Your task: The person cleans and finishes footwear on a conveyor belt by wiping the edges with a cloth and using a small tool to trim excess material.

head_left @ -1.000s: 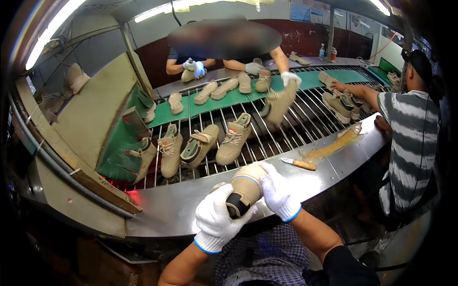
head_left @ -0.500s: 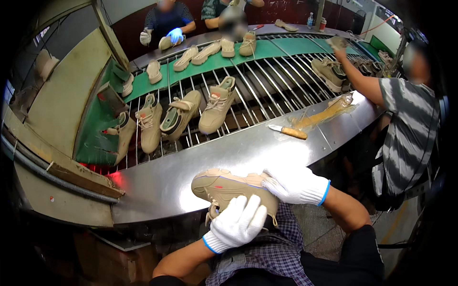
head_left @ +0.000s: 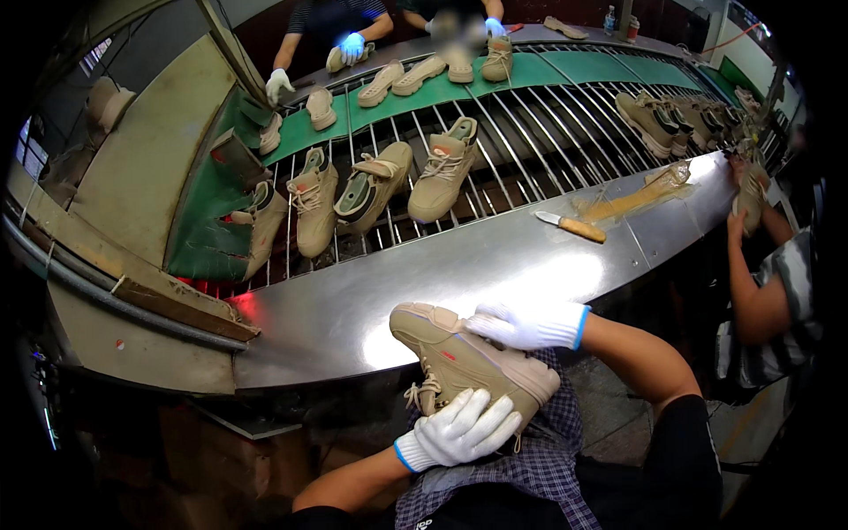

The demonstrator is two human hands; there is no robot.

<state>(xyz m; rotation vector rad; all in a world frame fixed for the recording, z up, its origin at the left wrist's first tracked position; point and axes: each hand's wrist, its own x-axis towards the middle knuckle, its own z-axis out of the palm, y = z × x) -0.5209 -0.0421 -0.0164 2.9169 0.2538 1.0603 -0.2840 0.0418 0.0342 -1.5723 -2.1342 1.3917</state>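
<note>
A tan lace-up shoe (head_left: 459, 358) lies on its side over my lap, at the near edge of the steel counter (head_left: 353, 300). My left hand (head_left: 459, 430), in a white glove, grips its lower side by the laces. My right hand (head_left: 528, 325), also gloved in white, presses on the shoe's upper edge from the right. Both hands hold the shoe between them.
A roller conveyor (head_left: 530, 132) carries several tan shoes (head_left: 442, 172) past the counter. A knife with a wooden handle (head_left: 572, 227) lies on the steel beside a glue smear (head_left: 632, 199). A person in a striped shirt (head_left: 777, 291) works at right; gloved hands (head_left: 352, 46) work across the line.
The shoe has come down from the counter edge toward my lap and turned onto its side. My left hand has shifted under it and my right hand over it.
</note>
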